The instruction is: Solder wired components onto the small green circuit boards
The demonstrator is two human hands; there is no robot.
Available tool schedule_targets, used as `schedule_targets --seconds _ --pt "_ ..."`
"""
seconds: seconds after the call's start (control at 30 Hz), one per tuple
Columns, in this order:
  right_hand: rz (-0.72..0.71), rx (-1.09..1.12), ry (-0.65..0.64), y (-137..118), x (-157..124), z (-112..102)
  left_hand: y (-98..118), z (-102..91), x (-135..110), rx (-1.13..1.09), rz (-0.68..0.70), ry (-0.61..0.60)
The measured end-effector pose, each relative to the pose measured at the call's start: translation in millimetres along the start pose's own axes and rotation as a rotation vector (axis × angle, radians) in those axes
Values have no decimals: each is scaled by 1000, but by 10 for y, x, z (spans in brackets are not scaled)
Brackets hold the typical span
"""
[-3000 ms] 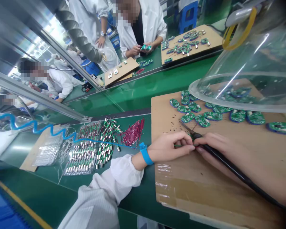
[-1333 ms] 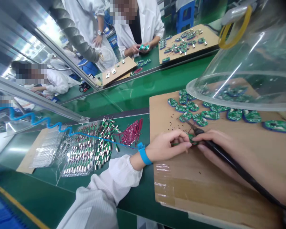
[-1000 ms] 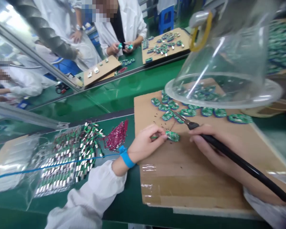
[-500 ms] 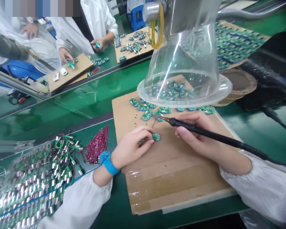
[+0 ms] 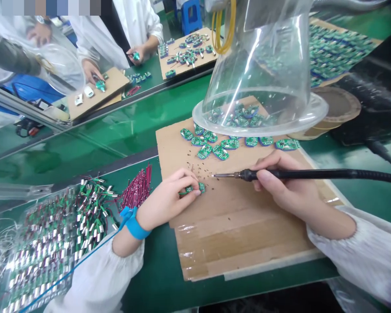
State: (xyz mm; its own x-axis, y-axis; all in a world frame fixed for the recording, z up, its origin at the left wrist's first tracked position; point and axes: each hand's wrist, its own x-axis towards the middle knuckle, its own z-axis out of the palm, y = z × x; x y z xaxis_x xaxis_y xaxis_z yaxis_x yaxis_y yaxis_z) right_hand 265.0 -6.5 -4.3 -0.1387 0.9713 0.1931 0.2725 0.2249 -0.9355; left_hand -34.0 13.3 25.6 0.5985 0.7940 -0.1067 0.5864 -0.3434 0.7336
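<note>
My left hand, with a blue band at its wrist, is closed on a small green circuit board low over the cardboard. Its fingers cover part of the board. A thin reddish wire stands up near the fingertips. In my right hand is a black soldering iron, held like a pen, its metal tip pointing left. The tip is a short way right of the held board, apart from it. Beyond both hands, several green boards lie on the cardboard, among small dark specks.
A clear plastic hood hangs over the far boards. On the left lie a bundle of dark red wires and many wired metal parts. A round tub stands at right. Across the bench, co-workers' hands handle parts.
The iron's tip has come away from the loose boards, nearer to me, and the iron now lies more level. My left hand has shifted left with its board. The view has tilted slightly.
</note>
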Motion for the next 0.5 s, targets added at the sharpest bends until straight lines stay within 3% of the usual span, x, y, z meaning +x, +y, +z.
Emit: schedule_targets --seconds 0.17,0.5 --pt "2 -3 -116 -11 -4 59 -38 -57 30 -72 -57 -29" --pt "13 -39 -172 9 19 127 -71 -41 96 -141 -96 -7"
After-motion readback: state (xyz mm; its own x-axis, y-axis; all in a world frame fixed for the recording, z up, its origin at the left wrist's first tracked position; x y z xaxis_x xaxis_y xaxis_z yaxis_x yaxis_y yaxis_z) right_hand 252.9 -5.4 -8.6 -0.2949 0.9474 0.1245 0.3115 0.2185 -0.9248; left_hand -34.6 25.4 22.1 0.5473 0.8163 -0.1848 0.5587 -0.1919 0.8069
